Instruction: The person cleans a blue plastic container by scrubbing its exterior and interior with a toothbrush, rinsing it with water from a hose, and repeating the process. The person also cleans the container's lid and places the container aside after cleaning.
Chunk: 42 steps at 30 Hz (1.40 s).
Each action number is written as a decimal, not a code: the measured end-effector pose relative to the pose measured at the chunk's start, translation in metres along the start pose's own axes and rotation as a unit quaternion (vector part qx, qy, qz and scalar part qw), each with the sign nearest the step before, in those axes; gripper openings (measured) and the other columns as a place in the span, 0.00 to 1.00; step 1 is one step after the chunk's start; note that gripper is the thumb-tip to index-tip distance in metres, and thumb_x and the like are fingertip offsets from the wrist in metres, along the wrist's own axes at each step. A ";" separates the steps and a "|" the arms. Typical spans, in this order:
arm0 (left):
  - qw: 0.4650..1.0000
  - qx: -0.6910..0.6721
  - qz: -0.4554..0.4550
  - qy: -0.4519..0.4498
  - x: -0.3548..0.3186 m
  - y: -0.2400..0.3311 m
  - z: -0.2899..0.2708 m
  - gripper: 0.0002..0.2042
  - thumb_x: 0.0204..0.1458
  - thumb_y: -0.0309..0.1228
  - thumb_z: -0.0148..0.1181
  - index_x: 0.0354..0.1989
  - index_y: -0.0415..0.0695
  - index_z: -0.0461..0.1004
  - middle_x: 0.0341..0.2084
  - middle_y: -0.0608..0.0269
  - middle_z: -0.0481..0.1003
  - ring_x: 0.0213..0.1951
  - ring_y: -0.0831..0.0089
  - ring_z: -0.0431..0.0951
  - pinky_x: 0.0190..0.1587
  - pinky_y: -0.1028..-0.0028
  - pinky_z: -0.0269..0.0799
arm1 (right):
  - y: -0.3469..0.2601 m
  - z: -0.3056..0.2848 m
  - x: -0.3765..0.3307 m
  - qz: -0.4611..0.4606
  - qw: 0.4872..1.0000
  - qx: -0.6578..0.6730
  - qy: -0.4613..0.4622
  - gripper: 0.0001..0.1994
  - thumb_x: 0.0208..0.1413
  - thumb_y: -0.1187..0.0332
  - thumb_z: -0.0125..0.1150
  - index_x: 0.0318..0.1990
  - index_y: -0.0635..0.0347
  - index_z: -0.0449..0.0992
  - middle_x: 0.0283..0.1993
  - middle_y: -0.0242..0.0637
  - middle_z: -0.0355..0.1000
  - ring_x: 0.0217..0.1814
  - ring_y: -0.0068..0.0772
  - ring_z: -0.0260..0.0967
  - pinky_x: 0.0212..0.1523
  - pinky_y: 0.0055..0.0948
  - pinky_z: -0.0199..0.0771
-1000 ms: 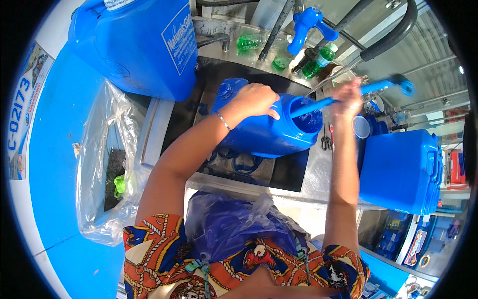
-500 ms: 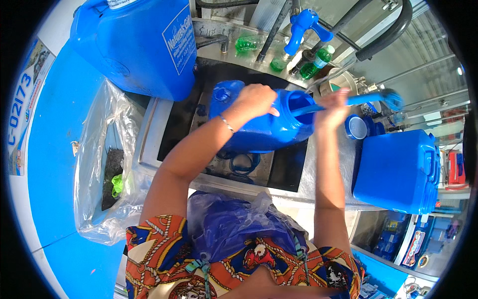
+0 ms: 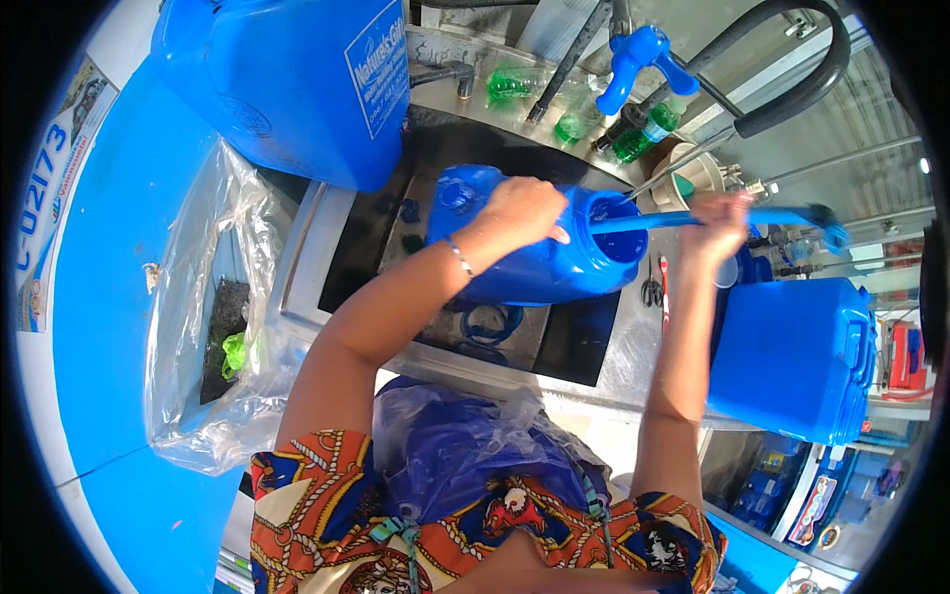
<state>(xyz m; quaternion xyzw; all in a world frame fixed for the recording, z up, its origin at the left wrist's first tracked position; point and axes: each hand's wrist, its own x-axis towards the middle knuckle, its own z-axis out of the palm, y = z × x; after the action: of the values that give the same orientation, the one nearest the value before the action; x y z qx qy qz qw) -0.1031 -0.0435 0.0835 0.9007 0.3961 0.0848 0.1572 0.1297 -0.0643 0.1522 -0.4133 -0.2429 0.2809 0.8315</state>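
A blue water jug (image 3: 524, 267) lies on its side over the sink, its wide round mouth facing right. My left hand (image 3: 522, 210) is closed round the handle on the jug's upper side. My right hand (image 3: 720, 223), slightly blurred, grips a long blue brush (image 3: 653, 221). One end of the brush is inside the jug's mouth, hidden by the wall; the other end sticks out to the right past my hand. Below the jug, a blue ring-shaped piece (image 3: 490, 325) rests in the sink.
A large blue container (image 3: 287, 99) stands at the far left, another blue container (image 3: 787, 356) on the right. A blue-handled tap (image 3: 643, 64) and green bottles (image 3: 648, 129) line the back. Scissors (image 3: 651, 287) lie beside the jug's mouth. Clear plastic (image 3: 188, 396) drapes at left.
My right hand has moved right, drawing the brush partly outward from the jug's mouth. My left hand keeps its hold on the jug. The whole view has shifted slightly; scissors now show.
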 end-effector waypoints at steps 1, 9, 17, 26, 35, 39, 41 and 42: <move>0.999 0.012 -0.033 0.005 0.000 -0.004 -0.001 0.22 0.42 0.52 0.65 0.32 0.42 0.79 0.27 0.49 0.78 0.36 0.51 0.80 0.40 0.57 0.74 | -0.014 -0.005 0.013 -0.013 0.997 0.055 -0.057 0.20 0.56 0.51 0.63 0.20 0.48 0.62 0.16 0.22 0.53 0.18 0.20 0.46 0.21 0.25 0.45; 0.999 0.006 0.038 -0.010 0.013 0.011 0.006 0.22 0.40 0.52 0.66 0.31 0.43 0.79 0.27 0.50 0.79 0.36 0.51 0.80 0.40 0.57 0.75 | 0.044 -0.034 -0.004 0.106 0.974 0.026 -0.198 0.18 0.59 0.56 0.59 0.22 0.51 0.62 0.16 0.24 0.53 0.14 0.22 0.48 0.16 0.26 0.46; 0.999 -0.024 -0.040 0.005 0.007 -0.012 0.003 0.23 0.44 0.51 0.65 0.34 0.41 0.79 0.30 0.48 0.78 0.38 0.49 0.79 0.41 0.55 0.74 | 0.022 -0.034 0.007 0.039 0.929 -0.070 -0.361 0.19 0.64 0.58 0.52 0.21 0.55 0.60 0.14 0.24 0.47 0.13 0.20 0.42 0.16 0.25 0.43; 0.999 -0.026 -0.043 0.012 0.000 -0.009 -0.001 0.23 0.44 0.51 0.64 0.34 0.40 0.79 0.30 0.48 0.78 0.38 0.50 0.79 0.41 0.56 0.74 | 0.046 -0.001 0.022 0.036 0.955 -0.047 -0.291 0.17 0.57 0.56 0.62 0.24 0.55 0.65 0.16 0.24 0.54 0.13 0.20 0.49 0.15 0.25 0.43; 0.998 -0.041 -0.038 0.034 -0.003 -0.020 -0.003 0.23 0.43 0.51 0.65 0.34 0.42 0.79 0.29 0.49 0.78 0.37 0.50 0.79 0.40 0.56 0.74 | 0.062 -0.012 0.030 0.198 0.964 -0.070 -0.160 0.09 0.56 0.61 0.61 0.39 0.52 0.70 0.24 0.26 0.63 0.21 0.23 0.59 0.19 0.27 0.54; 0.999 -0.041 -0.024 0.026 -0.009 -0.021 -0.002 0.22 0.43 0.51 0.66 0.33 0.42 0.78 0.28 0.50 0.78 0.36 0.50 0.79 0.40 0.56 0.74 | 0.058 0.002 0.039 0.078 0.948 -0.055 -0.302 0.14 0.57 0.58 0.60 0.28 0.54 0.65 0.19 0.25 0.58 0.16 0.21 0.53 0.17 0.26 0.51; 0.999 -0.039 -0.007 0.029 -0.007 -0.014 0.001 0.22 0.43 0.51 0.66 0.33 0.42 0.79 0.27 0.50 0.78 0.35 0.50 0.80 0.39 0.56 0.75 | 0.059 0.008 0.036 0.064 0.945 -0.067 -0.313 0.19 0.61 0.56 0.55 0.21 0.54 0.61 0.14 0.24 0.49 0.13 0.20 0.46 0.16 0.26 0.48; 0.999 -0.037 0.003 0.033 -0.005 -0.010 0.002 0.22 0.43 0.51 0.66 0.32 0.42 0.79 0.26 0.50 0.78 0.35 0.50 0.80 0.39 0.56 0.75 | 0.058 0.010 0.035 0.102 0.953 -0.073 -0.274 0.17 0.60 0.58 0.57 0.24 0.54 0.63 0.16 0.24 0.52 0.14 0.21 0.48 0.16 0.26 0.49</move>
<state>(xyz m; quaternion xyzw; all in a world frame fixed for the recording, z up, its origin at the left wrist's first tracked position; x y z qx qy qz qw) -0.1134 -0.0413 0.0782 0.8921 0.3953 0.1297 0.1764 0.1328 -0.0064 0.1159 -0.4023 -0.4383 0.4480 0.6674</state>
